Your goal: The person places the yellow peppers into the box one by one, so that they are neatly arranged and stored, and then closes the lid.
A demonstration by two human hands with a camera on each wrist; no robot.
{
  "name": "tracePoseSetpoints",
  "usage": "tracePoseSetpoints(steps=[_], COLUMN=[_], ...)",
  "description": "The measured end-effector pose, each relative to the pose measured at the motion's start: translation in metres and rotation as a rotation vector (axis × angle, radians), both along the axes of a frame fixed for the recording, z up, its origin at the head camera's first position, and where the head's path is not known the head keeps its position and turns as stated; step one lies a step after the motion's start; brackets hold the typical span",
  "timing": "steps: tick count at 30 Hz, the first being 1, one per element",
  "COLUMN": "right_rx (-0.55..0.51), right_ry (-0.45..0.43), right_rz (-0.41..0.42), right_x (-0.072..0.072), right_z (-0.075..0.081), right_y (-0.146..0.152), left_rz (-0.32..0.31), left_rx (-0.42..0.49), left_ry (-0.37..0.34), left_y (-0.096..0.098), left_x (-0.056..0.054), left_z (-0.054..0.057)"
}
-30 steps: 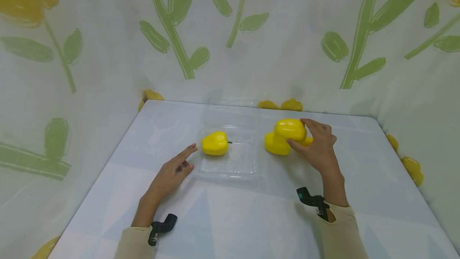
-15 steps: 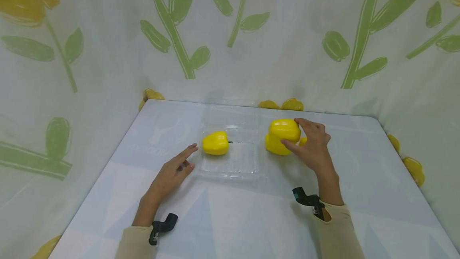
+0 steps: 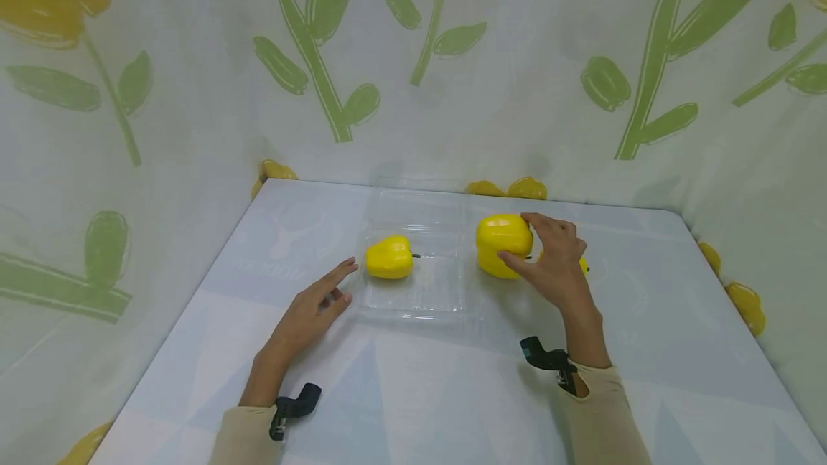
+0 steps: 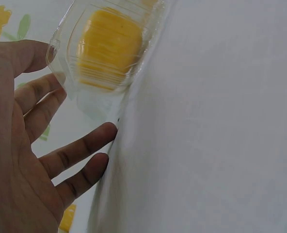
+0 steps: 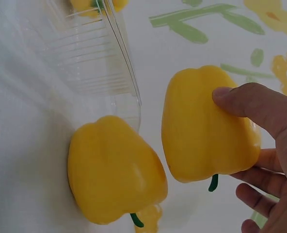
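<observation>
My right hand [image 3: 557,257] pinches a yellow bell pepper [image 3: 504,232] between thumb and fingers, raised above the table. In the right wrist view the held pepper [image 5: 201,126] has its green stem pointing down. Below it, a second yellow pepper [image 5: 112,170] rests on the table beside the clear plastic container [image 3: 429,300]. Part of another pepper [image 3: 583,264] shows behind my right hand. Inside the container's left side lies a yellow pepper [image 3: 389,257], seen through the plastic in the left wrist view. My left hand [image 3: 309,314] has relaxed fingers, with fingertips right at the container's left edge.
The container's clear lid [image 3: 420,205] is folded back toward the rear of the table [image 3: 413,393]. Behind the table hangs a pale cloth [image 3: 504,106] with yellow flowers and green leaves. Each wrist wears a black camera mount [image 3: 297,402].
My right hand has carried the held pepper a little left, toward the container, uncovering part of the pepper behind the hand. My left hand has stayed at the container's edge.
</observation>
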State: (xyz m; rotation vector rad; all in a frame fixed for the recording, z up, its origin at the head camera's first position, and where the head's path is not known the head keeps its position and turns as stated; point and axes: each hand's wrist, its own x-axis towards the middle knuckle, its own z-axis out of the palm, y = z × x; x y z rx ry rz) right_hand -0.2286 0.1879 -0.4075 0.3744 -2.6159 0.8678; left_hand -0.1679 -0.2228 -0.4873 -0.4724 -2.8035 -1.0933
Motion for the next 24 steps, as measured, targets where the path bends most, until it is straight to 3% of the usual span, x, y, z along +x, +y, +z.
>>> tracePoseSetpoints(steps=[24], right_rx=[-0.013], right_ry=[-0.063], right_rz=[0.036], right_x=[-0.004], right_z=[-0.002], right_y=[-0.027], left_rz=[-0.003], left_rx=[0.005], left_ry=[-0.014], left_y=[-0.002], left_x=[-0.001], left_z=[-0.001])
